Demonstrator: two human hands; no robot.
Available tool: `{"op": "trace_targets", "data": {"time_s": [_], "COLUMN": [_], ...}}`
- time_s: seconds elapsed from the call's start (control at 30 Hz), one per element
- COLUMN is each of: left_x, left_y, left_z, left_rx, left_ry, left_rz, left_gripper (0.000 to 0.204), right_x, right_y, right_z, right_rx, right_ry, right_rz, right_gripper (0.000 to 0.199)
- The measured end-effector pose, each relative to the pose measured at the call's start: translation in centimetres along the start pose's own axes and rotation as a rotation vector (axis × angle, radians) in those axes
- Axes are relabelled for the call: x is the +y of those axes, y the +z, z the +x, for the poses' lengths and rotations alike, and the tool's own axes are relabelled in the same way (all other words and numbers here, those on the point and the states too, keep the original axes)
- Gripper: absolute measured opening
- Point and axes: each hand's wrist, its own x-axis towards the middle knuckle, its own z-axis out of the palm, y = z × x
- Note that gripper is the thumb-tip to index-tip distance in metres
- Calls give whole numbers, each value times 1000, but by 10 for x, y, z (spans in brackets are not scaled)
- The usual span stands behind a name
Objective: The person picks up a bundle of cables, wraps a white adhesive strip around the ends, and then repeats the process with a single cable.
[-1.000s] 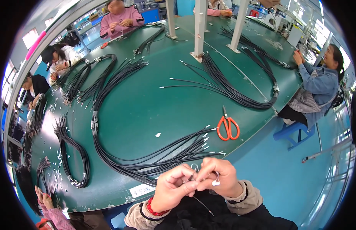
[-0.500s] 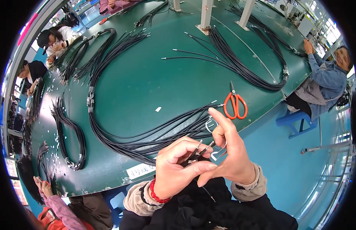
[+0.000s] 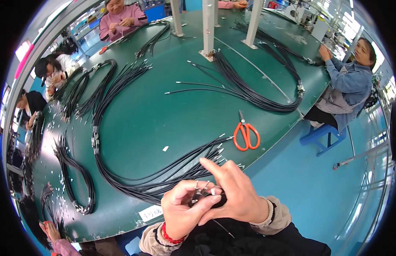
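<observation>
My left hand (image 3: 183, 209), with a red bracelet at its wrist, is closed around black cable ends (image 3: 199, 194) whose metal tips stick up between thumb and fingers. My right hand (image 3: 239, 194) presses against it, index finger stretched out and the other fingers curled in. A small white piece (image 3: 213, 192) shows between the hands; what the right fingers grip is mostly hidden. Below the hands a thin dark cable end (image 3: 225, 228) hangs over my black clothing. Just beyond my hands lies a long bundle of black cables (image 3: 121, 182) with pale tips.
Red-handled scissors (image 3: 246, 137) lie on the green table (image 3: 164, 123) near its right edge. A white label (image 3: 150, 213) sits by the front edge. More cable bundles (image 3: 257, 96) and white posts (image 3: 208, 34) stand farther back. Several people sit around, one on a blue stool (image 3: 321, 138).
The view has shifted, showing more of the far side. Both hands have drawn closer together and sit lower. The curled white strip by my right fingers now shows only as a small piece.
</observation>
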Motion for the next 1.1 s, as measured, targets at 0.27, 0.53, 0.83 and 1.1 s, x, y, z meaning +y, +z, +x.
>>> {"op": "trace_targets", "data": {"time_s": [0.27,0.53,0.83,1.1], "left_x": [5,-2,-17,-26], "left_y": [30,55,9,-27], "left_z": [11,6,4,3], "left_rx": [77,165,69,-4], "left_ry": [-61,14,-58,-32], "left_rz": [-61,2,-1,-29], "left_gripper": [24,25,27,24], "right_x": [11,30,36,35], "right_y": [-25,-56,-13,19], "right_z": [-4,-18,-20,-15], "right_rx": [135,124,130,157], "right_ry": [-37,-108,1,89], "right_rz": [294,478,431,385], "right_gripper": [77,30,28,31]}}
